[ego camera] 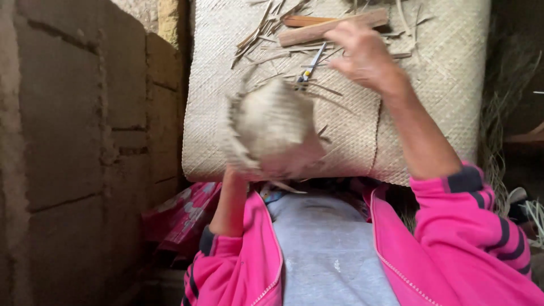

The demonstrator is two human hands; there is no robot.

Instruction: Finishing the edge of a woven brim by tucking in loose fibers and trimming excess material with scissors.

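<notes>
One woven basket [271, 122], contents hidden, held.

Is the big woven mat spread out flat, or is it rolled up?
Spread flat: the woven mat lies open, with wooden sticks and loose strips resting on its surface. No roll shows.

A rustic home weaving spot: a rough mud-brick wall [73, 141] stands at one side, a large woven mat [442, 73] is spread out, littered with reed strips [255, 39], wooden sticks [331, 28], and bundles of dried fibre [498, 141] beside it.
</notes>
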